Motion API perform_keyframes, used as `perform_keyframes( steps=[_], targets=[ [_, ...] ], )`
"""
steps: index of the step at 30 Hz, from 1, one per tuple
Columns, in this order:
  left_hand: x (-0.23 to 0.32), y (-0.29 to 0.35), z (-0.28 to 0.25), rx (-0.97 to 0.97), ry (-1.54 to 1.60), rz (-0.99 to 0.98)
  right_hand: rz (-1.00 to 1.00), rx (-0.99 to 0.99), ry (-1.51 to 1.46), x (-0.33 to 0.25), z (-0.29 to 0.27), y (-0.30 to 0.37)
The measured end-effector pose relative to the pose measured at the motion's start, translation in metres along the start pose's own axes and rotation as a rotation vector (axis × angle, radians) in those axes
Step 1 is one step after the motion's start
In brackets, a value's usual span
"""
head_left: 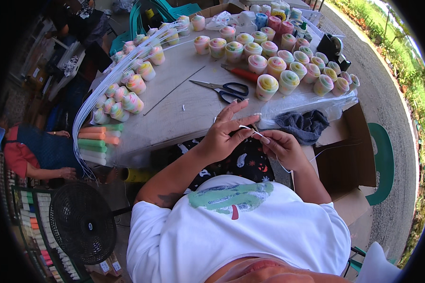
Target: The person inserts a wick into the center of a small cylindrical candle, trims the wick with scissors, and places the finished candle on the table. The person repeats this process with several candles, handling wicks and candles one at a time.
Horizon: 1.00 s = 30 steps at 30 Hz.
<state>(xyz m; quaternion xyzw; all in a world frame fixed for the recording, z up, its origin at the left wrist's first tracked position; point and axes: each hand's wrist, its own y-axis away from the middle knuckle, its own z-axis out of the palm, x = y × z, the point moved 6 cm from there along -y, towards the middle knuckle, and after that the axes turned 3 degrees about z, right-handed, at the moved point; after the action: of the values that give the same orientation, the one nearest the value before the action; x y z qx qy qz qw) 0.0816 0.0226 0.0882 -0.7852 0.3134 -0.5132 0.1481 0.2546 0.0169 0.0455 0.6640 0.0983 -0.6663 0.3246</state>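
Note:
My left hand [226, 129] pinches a thin white cord between thumb and forefinger, its other fingers stretched out. The same cord [282, 166] passes into my right hand [284, 147], whose fingertips are closed on it, and its tail hangs below. Something small and brownish sits between the fingertips, too small to make out. Both hands are over my lap at the table's near edge. Just beyond them lie scissors [215, 86] with dark handles, blades pointing left. A thin dark rod [174, 90] rests on the table farther left.
Swirl-topped pastel candles [267, 87] crowd the right and left of the table [165, 111]. Long white strands [82, 106] curve over the left edge beside coloured sticks [92, 137]. A dark cloth [302, 126], a cardboard box [352, 151], a fan [82, 224] and another person's arm [47, 173] are nearby.

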Motion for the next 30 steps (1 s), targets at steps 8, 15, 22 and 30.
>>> perform_keyframes(
  steps=[8,15,22,30],
  targets=[
    [-0.084,0.049,-0.118,0.221,-0.914,-0.491,-0.333,0.46,0.111,-0.023,-0.093,0.021],
    [-0.107,0.047,-0.105,0.163,-0.931,-0.553,-0.421,0.56,0.096,-0.024,-0.108,0.037],
    [-0.107,-0.003,-0.118,0.234,-0.641,-0.207,-0.42,0.533,0.088,-0.027,-0.097,0.025],
    [-0.194,-0.116,-0.135,0.128,-0.698,-0.448,-0.416,0.463,0.01,-0.016,-0.082,0.011]
  ],
)
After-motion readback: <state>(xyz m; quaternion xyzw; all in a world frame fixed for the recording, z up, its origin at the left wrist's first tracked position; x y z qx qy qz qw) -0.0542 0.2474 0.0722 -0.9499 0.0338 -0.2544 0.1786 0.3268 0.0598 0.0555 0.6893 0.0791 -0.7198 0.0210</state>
